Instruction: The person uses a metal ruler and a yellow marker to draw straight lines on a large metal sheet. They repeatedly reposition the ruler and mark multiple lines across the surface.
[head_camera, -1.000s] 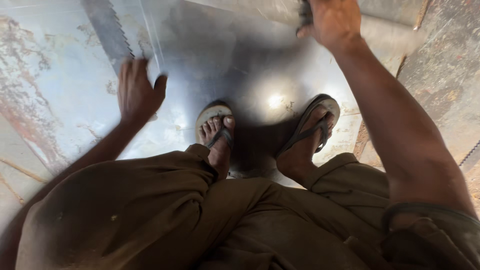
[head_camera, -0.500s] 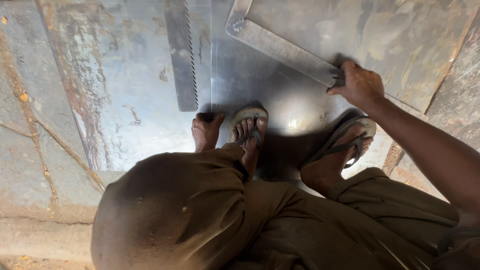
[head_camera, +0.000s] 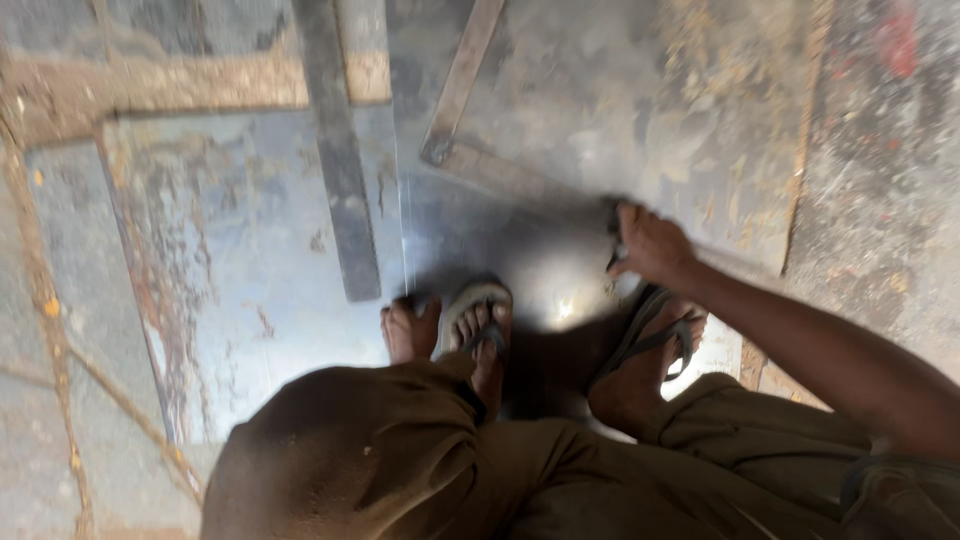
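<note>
I am squatting on a shiny metal sheet (head_camera: 560, 120), both feet in sandals. My right hand (head_camera: 650, 245) grips the near end of a flat metal L-shaped square (head_camera: 500, 175) that lies on the sheet; its corner is up and to the left, and its other arm runs away from me. My left hand (head_camera: 410, 330) rests fingers-down on the sheet beside my left foot (head_camera: 485, 335), holding nothing. It sits just below the near end of a long dark toothed strip (head_camera: 340, 180). My knee hides the left wrist.
A rusty, bluish metal plate (head_camera: 220, 280) lies to the left under the dark strip. Rough dusty ground (head_camera: 890, 170) lies beyond the sheet's right edge. My right foot (head_camera: 645, 360) stands below the right hand. A bright glare spot shows between my feet.
The view has tilted further forward. My left hand drew in from the open sheet to beside my left foot. My right hand came nearer along the square's arm and holds its end.
</note>
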